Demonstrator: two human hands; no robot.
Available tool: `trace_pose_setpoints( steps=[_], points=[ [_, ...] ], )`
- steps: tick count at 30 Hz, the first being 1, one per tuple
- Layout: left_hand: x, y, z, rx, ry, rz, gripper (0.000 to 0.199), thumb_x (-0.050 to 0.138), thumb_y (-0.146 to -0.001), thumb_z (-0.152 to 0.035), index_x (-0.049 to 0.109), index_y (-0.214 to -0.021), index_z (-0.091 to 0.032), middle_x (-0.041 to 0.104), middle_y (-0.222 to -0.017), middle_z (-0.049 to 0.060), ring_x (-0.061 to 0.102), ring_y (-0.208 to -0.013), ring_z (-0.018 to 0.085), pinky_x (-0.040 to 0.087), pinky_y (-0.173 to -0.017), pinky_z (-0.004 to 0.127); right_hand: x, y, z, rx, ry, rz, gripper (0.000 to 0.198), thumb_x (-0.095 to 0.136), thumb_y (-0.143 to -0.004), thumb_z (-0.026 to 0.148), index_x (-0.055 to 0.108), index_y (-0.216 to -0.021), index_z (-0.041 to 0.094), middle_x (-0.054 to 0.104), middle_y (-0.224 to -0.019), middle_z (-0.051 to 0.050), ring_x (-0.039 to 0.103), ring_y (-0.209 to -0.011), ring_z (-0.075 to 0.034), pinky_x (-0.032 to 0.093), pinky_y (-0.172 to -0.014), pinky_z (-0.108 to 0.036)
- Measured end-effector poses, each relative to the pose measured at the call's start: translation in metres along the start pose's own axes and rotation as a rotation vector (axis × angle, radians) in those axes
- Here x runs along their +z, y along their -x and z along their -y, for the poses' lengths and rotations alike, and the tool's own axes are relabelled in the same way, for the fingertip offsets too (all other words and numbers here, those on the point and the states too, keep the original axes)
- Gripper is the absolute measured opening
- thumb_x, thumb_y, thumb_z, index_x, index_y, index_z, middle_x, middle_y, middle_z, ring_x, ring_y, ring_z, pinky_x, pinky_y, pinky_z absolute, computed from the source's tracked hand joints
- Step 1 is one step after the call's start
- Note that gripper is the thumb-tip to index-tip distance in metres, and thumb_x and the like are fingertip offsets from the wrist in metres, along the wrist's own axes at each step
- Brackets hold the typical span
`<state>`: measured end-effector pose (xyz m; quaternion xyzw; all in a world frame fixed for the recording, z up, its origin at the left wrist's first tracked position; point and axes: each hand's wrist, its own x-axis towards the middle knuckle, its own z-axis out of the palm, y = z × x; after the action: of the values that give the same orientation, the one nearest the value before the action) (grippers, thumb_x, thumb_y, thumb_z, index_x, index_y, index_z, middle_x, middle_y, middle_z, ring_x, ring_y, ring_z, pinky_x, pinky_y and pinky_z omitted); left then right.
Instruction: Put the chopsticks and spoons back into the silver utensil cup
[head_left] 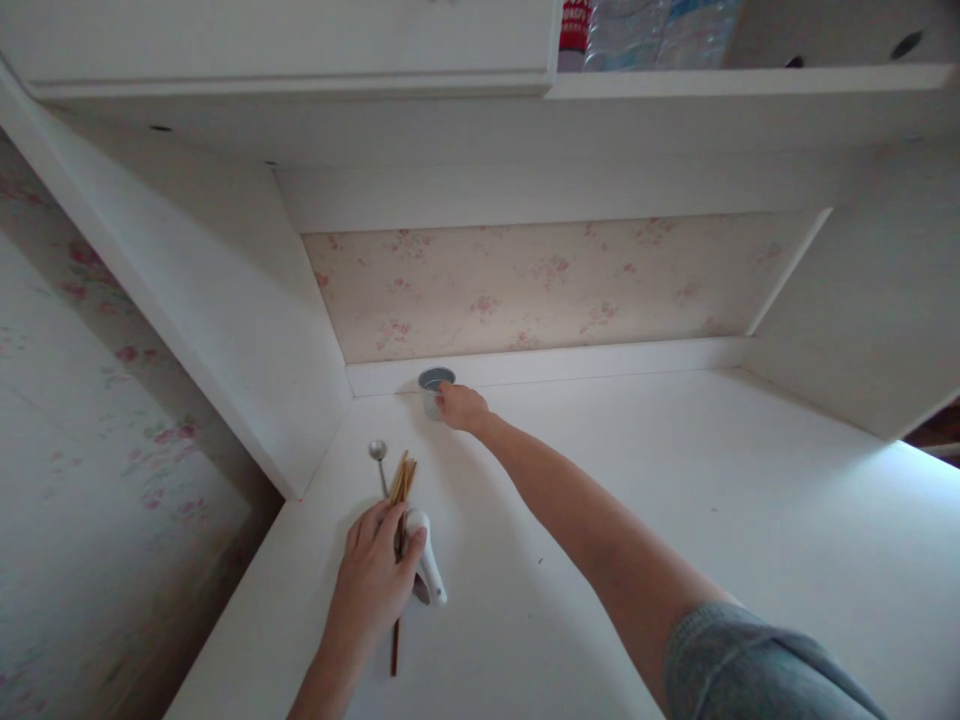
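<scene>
Bottles on shelf above, R hand gripping cup nr ledge, L hand clasping sticks + white spoon

- Light was dim overall; it came from the right, where the counter gleamed;
- a soft shadow slanted across its middle;
- the left-hand wallpaper looked murky; the view's edges stretched.

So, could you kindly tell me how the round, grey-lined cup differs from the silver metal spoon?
The round, grey-lined cup is wider, while the silver metal spoon has a small round bowl on a thin stem. The cup is upright, gripped by the right hand; the spoon slants out from the left hand, bowl toward the back. Both include greyish tones.
</scene>
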<state>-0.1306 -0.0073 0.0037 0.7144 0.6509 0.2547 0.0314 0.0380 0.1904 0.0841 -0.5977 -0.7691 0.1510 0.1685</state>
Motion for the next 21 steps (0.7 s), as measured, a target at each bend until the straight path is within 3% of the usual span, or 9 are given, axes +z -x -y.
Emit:
trace_pose_setpoints(
  steps=[6,11,14,17,21],
  points=[
    [-0.002,0.002,0.003,0.003,0.005,0.011,0.046,0.043,-0.087,-0.053,0.061,-0.117,-0.022,0.054,-0.128,0.012,0.044,-0.124,0.03,0.032,-0.11,0.045,-0.016,0.043,-0.014,-0.034,-0.024,-0.128,0.028,0.038,-0.098,0.033,0.057,-0.115,0.022,0.068,-0.111,-0.01,0.062,-0.104,-0.025,0.043,-0.085,-0.033],
    [0.002,0.004,0.001,0.027,-0.011,0.015,0.044,0.044,-0.086,-0.051,0.062,-0.116,-0.024,0.055,-0.128,0.01,0.045,-0.124,0.029,0.033,-0.109,0.042,-0.033,0.114,-0.041,-0.067,-0.123,-0.217,0.024,0.038,-0.098,0.032,0.056,-0.112,0.023,0.068,-0.104,-0.004,0.067,-0.076,-0.014,0.046,-0.072,-0.024],
    [0.004,0.004,0.0,0.005,-0.035,0.006,0.045,0.045,-0.085,-0.05,0.062,-0.116,-0.023,0.056,-0.128,0.01,0.046,-0.123,0.029,0.035,-0.107,0.043,-0.037,0.162,-0.061,-0.074,-0.384,-0.249,0.021,0.042,-0.096,0.034,0.057,-0.106,0.022,0.067,-0.091,-0.001,0.064,-0.058,-0.01,0.047,-0.059,-0.022],
    [0.002,0.002,-0.002,0.011,-0.018,-0.024,0.043,0.045,-0.086,-0.05,0.064,-0.112,-0.021,0.059,-0.125,0.009,0.049,-0.12,0.028,0.035,-0.106,0.043,-0.036,0.207,-0.08,-0.052,-0.6,-0.291,0.022,0.047,-0.093,0.038,0.057,-0.103,0.021,0.064,-0.084,-0.001,0.063,-0.054,-0.011,0.048,-0.052,-0.022],
    [-0.006,-0.001,-0.008,0.018,0.039,-0.098,0.033,0.046,-0.086,-0.043,0.066,-0.099,-0.02,0.065,-0.112,0.008,0.055,-0.111,0.025,0.037,-0.102,0.041,-0.03,0.25,-0.099,-0.039,-0.595,-0.342,0.024,0.049,-0.092,0.04,0.059,-0.101,0.02,0.061,-0.081,-0.001,0.063,-0.055,-0.012,0.051,-0.054,-0.024]
  ],
)
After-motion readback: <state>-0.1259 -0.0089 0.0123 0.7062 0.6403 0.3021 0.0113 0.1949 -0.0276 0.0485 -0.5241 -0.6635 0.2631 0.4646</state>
